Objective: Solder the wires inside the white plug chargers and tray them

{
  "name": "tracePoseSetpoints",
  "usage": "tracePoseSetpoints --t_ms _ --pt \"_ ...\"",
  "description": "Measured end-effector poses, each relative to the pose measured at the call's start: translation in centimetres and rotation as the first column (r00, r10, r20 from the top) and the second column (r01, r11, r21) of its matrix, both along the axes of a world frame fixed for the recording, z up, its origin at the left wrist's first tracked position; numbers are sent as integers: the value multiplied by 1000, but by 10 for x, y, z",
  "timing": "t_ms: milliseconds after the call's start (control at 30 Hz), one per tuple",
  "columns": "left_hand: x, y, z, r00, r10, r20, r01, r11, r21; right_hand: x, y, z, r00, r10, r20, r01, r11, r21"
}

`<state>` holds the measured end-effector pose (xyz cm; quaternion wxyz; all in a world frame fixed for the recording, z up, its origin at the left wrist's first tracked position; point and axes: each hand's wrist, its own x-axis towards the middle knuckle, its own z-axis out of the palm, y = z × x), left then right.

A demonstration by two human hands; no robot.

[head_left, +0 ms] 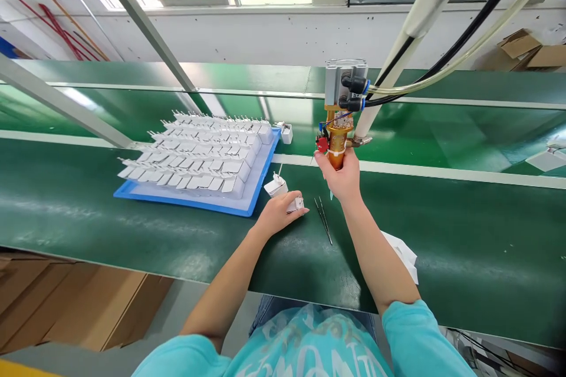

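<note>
My left hand (278, 212) rests on the green belt (132, 230), its fingers closed on a small white charger plug (295, 205). A second white plug (276, 187) stands just beyond it with its prongs up. Raised above the belt, my right hand (342, 174) grips the brass-coloured dispenser tool (338, 135), which hangs from hoses and a white arm (411, 29). The tool's thin tip points down beside my right wrist, above the black tweezers (323, 219) lying on the belt.
A blue tray (260, 188) with several rows of white plugs sits left of my hands. One loose plug (286, 132) lies past its far corner. White paper (404, 253) lies under my right forearm. Cardboard boxes (66, 306) stand below the belt's near edge.
</note>
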<state>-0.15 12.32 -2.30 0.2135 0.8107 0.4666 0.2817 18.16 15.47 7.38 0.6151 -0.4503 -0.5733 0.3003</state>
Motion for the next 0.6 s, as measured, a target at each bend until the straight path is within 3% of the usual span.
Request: tracePoseSetpoints --t_ms 100,267,400,500,600 --pt "5 -1 0 998 24 -51 -24 1000 4 -1 0 1 1000 4 -3 -3 1000 6" --pt "10 -5 0 957 79 -280 -76 997 20 1 2 -3 1000 -6 10 6 1000 7" --pt "12 -9 -6 939 125 -321 -76 984 161 2 5 -6 1000 -1 0 1 1000 6" --pt "14 -9 -12 936 268 -229 -177 919 352 2 6 -6 1000 11 5 -11 1000 4" --pt "13 -1 -15 904 401 -145 -302 842 447 3 6 -6 1000 -4 10 4 1000 11"
